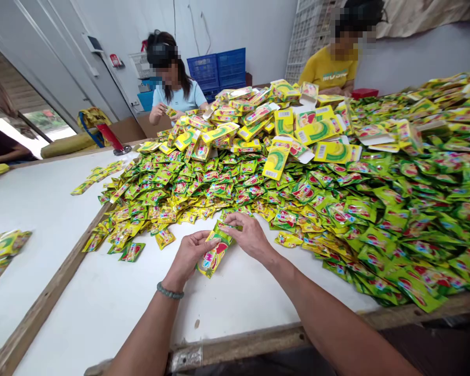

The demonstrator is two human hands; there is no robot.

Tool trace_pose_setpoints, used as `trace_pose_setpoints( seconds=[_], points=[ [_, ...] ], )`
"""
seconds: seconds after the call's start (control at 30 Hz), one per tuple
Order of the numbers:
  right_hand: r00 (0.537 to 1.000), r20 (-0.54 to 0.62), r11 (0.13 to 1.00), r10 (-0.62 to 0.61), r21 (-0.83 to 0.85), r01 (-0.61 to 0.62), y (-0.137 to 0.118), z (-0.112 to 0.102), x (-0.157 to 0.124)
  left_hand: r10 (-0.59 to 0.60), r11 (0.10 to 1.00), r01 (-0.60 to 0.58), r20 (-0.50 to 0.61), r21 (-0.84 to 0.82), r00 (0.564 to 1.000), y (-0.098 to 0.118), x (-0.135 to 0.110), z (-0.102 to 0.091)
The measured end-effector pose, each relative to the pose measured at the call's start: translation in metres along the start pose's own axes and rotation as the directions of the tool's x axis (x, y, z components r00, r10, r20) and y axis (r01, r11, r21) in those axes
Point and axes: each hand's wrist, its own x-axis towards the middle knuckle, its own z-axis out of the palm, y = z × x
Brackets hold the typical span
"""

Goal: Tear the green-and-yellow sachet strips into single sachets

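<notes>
Low over the white table, my left hand (188,255) grips a small printed carton (216,255), yellow-green with red fruit, its thumb lying across the front. The carton is tilted, upper end to the right. At that end, the bent fingers of my right hand (250,236) pinch what looks like a green sachet (220,227); the fingertips partly hide it. Just beyond my hands spreads a large heap of green sachets (235,180), with yellow sachets (188,211) along its near edge. One yellow sachet (165,238) and one green sachet (132,251) lie loose to the left.
Flattish yellow cartons (278,156) are piled on the heap. A wooden strip (68,271) divides the table at left, and a wooden edge (238,351) runs along the front. Two people sit across, in a blue shirt (180,97) and a yellow shirt (329,65). Filled packs (6,248) lie far left.
</notes>
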Motion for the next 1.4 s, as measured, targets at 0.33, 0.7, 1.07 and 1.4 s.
trace_pose_setpoints(
  seconds=[0.33,0.7,1.07,1.4],
  points=[
    [0.971,0.226,0.940,0.075,0.308,-0.144,-0.003,-0.008,0.001,0.004,0.997,0.002,0.073,-0.076,0.997,0.004,-0.001,-0.008],
    [0.956,0.284,0.990,0.072,0.095,-0.103,-0.004,-0.008,-0.004,-0.063,0.998,0.061,0.090,0.034,0.994,0.000,0.000,-0.002],
    [0.928,0.364,0.947,0.078,0.265,-0.183,-0.001,0.009,-0.010,-0.060,0.998,0.060,-0.044,0.004,0.997,0.001,-0.002,-0.003],
    [0.992,0.129,0.982,0.004,0.186,-0.028,-0.005,0.003,-0.003,-0.076,0.973,0.086,-0.054,0.212,0.996,0.013,-0.019,-0.002]
  ],
)
